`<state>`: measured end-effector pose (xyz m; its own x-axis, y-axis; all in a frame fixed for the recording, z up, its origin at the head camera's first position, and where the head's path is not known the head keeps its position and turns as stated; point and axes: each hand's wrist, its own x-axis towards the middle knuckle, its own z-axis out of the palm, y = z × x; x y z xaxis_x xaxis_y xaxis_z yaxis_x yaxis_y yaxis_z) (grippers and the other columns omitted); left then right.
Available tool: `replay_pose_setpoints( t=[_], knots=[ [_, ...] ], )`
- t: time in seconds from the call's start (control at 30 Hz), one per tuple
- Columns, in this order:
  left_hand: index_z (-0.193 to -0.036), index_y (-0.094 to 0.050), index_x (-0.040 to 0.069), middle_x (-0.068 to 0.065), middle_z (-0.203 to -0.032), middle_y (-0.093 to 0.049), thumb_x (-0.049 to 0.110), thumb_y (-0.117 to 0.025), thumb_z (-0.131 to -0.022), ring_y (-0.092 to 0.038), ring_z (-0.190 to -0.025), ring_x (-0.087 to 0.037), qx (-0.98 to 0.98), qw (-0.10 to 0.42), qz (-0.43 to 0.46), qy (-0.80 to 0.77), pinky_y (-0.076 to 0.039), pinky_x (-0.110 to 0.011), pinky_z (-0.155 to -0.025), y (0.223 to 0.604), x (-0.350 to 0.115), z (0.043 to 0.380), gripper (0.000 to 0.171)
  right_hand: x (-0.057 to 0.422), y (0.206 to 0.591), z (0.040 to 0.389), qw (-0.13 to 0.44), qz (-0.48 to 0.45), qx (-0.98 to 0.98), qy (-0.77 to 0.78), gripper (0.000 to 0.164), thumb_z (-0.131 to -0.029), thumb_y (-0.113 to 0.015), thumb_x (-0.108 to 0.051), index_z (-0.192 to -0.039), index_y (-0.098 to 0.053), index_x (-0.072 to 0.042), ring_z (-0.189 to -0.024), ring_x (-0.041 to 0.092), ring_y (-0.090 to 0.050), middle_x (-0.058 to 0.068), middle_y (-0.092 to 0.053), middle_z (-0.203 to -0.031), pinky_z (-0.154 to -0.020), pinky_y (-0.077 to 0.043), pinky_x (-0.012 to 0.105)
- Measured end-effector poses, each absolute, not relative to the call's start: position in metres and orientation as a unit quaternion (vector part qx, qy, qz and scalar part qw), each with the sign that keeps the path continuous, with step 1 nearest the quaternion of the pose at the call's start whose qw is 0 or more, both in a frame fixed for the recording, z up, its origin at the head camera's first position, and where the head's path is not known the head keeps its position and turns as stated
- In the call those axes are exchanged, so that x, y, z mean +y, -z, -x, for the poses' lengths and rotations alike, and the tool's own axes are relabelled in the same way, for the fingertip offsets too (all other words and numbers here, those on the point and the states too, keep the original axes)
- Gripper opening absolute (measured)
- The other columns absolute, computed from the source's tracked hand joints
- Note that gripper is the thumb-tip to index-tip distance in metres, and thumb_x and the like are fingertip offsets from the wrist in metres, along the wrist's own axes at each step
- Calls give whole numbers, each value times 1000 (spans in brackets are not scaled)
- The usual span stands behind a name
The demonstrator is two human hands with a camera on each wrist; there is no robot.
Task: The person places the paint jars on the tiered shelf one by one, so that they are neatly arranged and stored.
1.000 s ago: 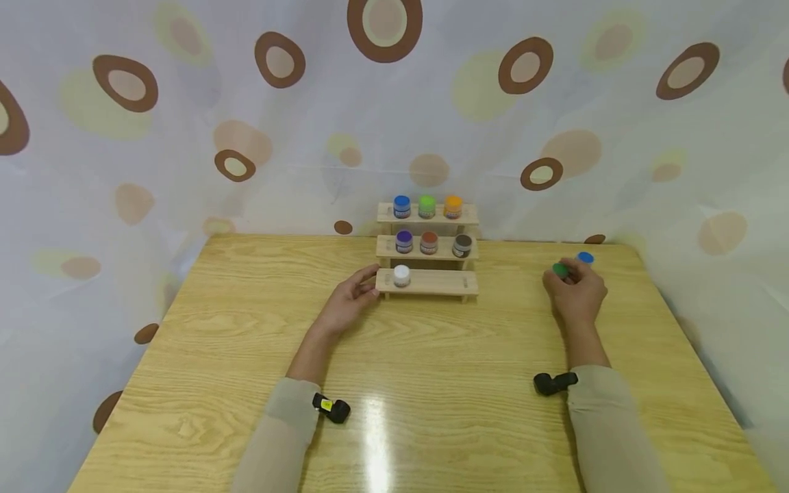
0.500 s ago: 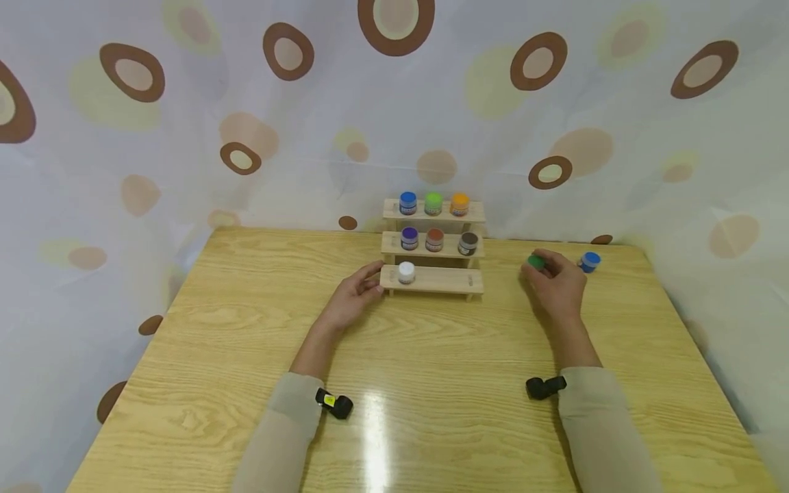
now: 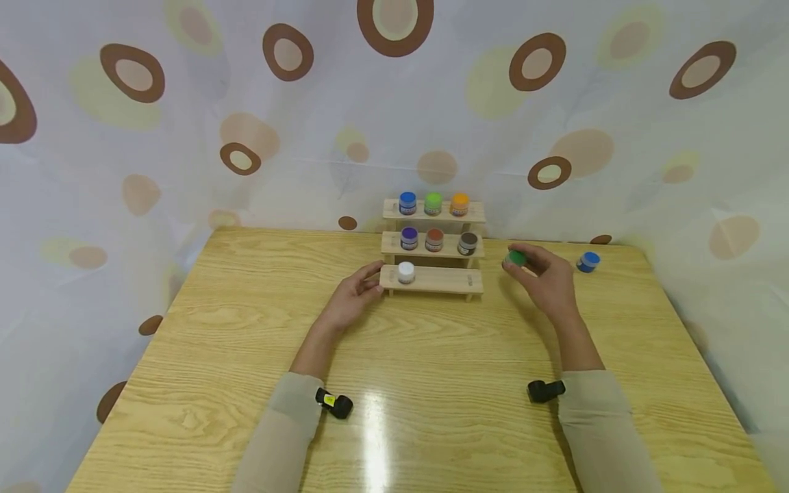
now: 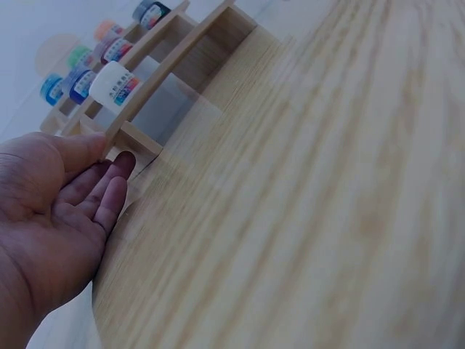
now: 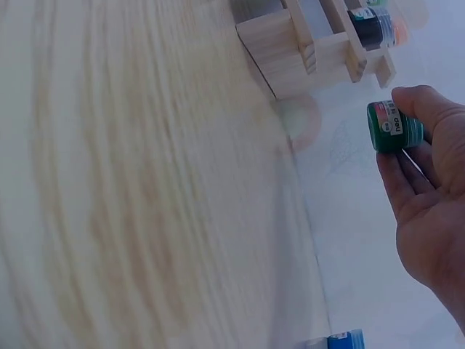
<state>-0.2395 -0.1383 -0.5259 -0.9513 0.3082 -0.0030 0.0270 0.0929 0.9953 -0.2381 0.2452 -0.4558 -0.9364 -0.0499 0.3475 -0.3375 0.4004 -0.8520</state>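
Note:
My right hand [image 3: 550, 284] pinches a small paint jar with a green lid [image 3: 516, 258] between thumb and fingers, just right of a three-step wooden rack [image 3: 437, 279]. The right wrist view shows the green paint jar [image 5: 392, 125] tilted, its label facing the camera. At the rack's left side, my left hand [image 3: 348, 301] holds the end of the lowest step, thumb and fingers around it. A white paint jar [image 3: 405, 272] stands at the left of that step. Purple [image 3: 409, 238], red-brown [image 3: 434, 239] and black [image 3: 468, 243] jars line the middle step.
Blue [image 3: 407, 203], light green [image 3: 433, 204] and orange [image 3: 459, 205] jars stand on the top step. Another blue jar [image 3: 588, 261] is on the wooden table [image 3: 444, 383], right of my right hand. A patterned cloth [image 3: 394, 109] hangs close behind the rack.
My right hand has carried the green paint jar leftward, away from the blue jar and closer to the rack. The left hand stays at the rack's end. The head view has shifted slightly.

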Motion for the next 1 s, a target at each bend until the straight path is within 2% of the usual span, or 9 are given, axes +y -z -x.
replay_pose_setpoints(
  t=[0.2, 0.27, 0.43, 0.5, 0.6, 0.77, 0.9, 1.0],
  knots=[
    [-164, -38, 8, -20, -157, -51, 5, -57, -109, -54, -141, -35, 733, 105, -116, -662, -46, -48, -116, 524, -139, 240, 58, 234, 449, 235, 108, -141, -826, -535, 37, -98, -74, 0, -133, -68, 9, -113, 6, -70, 32, -66, -131, -102, -53, 19],
    [-164, -38, 8, -20, -158, -51, 4, -57, -109, -54, -142, -35, 733, 104, -116, -662, -46, -47, -116, 524, -139, 240, 58, 229, 447, 234, 97, -148, -830, -529, 36, -98, -74, 0, -133, -68, 7, -113, 10, -70, 32, -67, -131, -102, -53, 19],
    [-164, -39, 9, -19, -158, -51, 4, -57, -109, -53, -142, -35, 734, 102, -115, -661, -47, -47, -116, 525, -139, 240, 58, 219, 443, 233, 77, -173, -839, -511, 35, -98, -73, 1, -133, -69, 6, -117, 30, -70, 28, -69, -128, -103, -56, 28],
    [-164, -39, 9, -19, -158, -51, 4, -57, -109, -54, -142, -35, 736, 101, -114, -660, -47, -46, -115, 526, -139, 240, 58, 216, 442, 233, 77, -175, -842, -505, 35, -99, -73, 0, -133, -69, 6, -118, 32, -70, 27, -70, -127, -104, -56, 32],
    [-164, -40, 10, -19, -157, -52, 4, -57, -109, -54, -142, -34, 736, 102, -113, -660, -47, -45, -115, 525, -138, 239, 58, 217, 445, 234, 82, -167, -837, -515, 35, -99, -73, -1, -133, -69, 6, -117, 21, -71, 27, -70, -129, -105, -55, 30],
    [-164, -40, 12, -20, -156, -53, 4, -57, -109, -55, -141, -33, 737, 100, -116, -659, -48, -44, -115, 524, -138, 240, 58, 228, 464, 244, 83, -161, -833, -523, 36, -100, -74, -4, -135, -68, 5, -112, 1, -68, 26, -70, -130, -102, -53, 20],
    [-163, -41, 12, -19, -156, -53, 4, -57, -109, -55, -141, -33, 738, 99, -113, -658, -49, -43, -114, 523, -138, 240, 57, 230, 474, 249, 71, -166, -838, -515, 37, -100, -75, -8, -135, -70, 0, -111, -2, -67, 22, -73, -125, -99, -52, 16],
    [-163, -41, 12, -19, -157, -52, 4, -57, -109, -55, -141, -32, 736, 103, -110, -660, -48, -43, -114, 524, -139, 240, 57, 226, 472, 246, 67, -165, -833, -524, 35, -99, -76, -6, -133, -71, 1, -109, 0, -68, 22, -74, -122, -99, -53, 16]
  ],
)
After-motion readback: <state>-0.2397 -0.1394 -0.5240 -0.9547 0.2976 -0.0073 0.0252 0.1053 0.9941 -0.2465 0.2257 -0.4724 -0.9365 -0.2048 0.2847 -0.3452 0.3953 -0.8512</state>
